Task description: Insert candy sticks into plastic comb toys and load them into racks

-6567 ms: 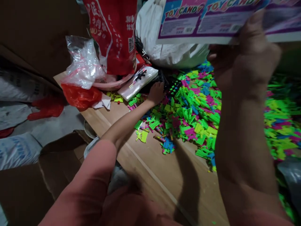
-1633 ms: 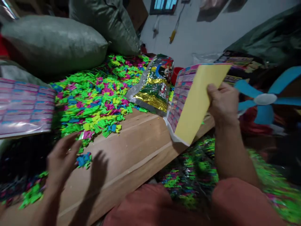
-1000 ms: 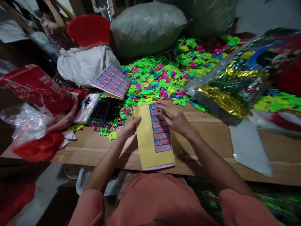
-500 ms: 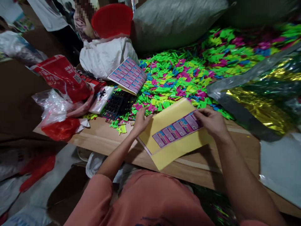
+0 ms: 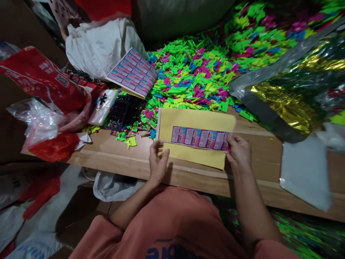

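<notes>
Yellow backing sheet (image 5: 194, 122) with purple-pink label strip (image 5: 199, 138) lying flat on wooden table (image 5: 258, 169). Left hand (image 5: 157, 162) pressing sheet's near corner, fingers flat, gripping nothing. Right hand (image 5: 238, 153) pinching strip's end. Be peeling low and slowly, left hand pinning sheet.

Left hand (image 5: 157, 162) flat, fingers spread; right hand (image 5: 238, 153) curled in a pinching grip

I sit in a cramped packing workshop: heaps of small neon plastic toys (image 5: 205, 72) cover my wooden bench (image 5: 121, 158), sacks (image 5: 99, 46) crowding its far edge.
</notes>
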A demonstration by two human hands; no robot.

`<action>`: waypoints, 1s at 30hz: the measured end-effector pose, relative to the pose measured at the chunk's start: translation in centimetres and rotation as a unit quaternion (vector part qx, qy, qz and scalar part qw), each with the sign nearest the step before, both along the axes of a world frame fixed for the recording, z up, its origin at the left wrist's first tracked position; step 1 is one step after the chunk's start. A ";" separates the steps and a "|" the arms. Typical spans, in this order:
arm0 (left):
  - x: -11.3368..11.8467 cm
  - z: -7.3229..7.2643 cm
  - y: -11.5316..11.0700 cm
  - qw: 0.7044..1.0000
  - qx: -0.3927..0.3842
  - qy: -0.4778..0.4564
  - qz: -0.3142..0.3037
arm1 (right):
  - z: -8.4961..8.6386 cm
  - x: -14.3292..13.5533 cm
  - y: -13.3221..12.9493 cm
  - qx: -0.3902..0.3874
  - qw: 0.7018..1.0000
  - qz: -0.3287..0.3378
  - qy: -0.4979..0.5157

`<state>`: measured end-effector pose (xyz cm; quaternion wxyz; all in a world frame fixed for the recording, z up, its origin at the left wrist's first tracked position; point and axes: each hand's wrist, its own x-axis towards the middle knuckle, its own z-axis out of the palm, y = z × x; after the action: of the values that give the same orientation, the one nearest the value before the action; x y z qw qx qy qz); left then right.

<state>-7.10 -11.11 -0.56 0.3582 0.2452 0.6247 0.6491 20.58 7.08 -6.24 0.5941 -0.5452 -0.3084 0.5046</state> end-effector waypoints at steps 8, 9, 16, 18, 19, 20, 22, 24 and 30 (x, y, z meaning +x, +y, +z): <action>1.6 -0.6 5.3 0.934 -0.038 -0.349 -0.072 | -0.3 -0.8 -4.6 -0.076 0.995 -0.017 0.056; 1.3 -0.6 6.3 0.930 -0.029 -0.360 -0.066 | -0.2 -0.8 -5.2 -0.081 0.995 -0.010 0.053; -0.6 -0.2 10.3 0.916 -0.025 -0.399 -0.039 | 1.3 2.3 -9.2 -0.108 0.979 0.087 -0.147; -0.6 -0.1 10.7 0.917 -0.018 -0.397 -0.038 | 2.5 2.6 -9.4 -0.036 0.935 0.078 -0.345; -0.5 -0.1 10.8 0.918 -0.015 -0.394 -0.039 | 3.3 2.2 -9.3 0.011 0.906 0.066 -0.418; -0.3 -0.1 10.8 0.919 -0.014 -0.391 -0.042 | 4.1 1.4 -9.0 0.057 0.888 0.062 -0.453; 0.2 -0.1 10.9 0.921 -0.016 -0.384 -0.056 | 5.6 -1.1 -8.1 0.129 0.884 0.105 -0.437; 1.0 -0.1 10.7 0.923 -0.018 -0.376 -0.079 | 6.6 -4.4 -6.7 0.195 0.884 0.178 -0.386; 2.4 -0.4 9.3 0.933 -0.003 -0.340 -0.118 | 6.2 -10.4 -4.3 0.227 0.880 0.210 -0.361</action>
<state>-4.71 -1.79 -0.97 0.6241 0.0810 0.4338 0.6448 10.18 2.82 -0.03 0.4296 -0.4623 -0.7146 0.3019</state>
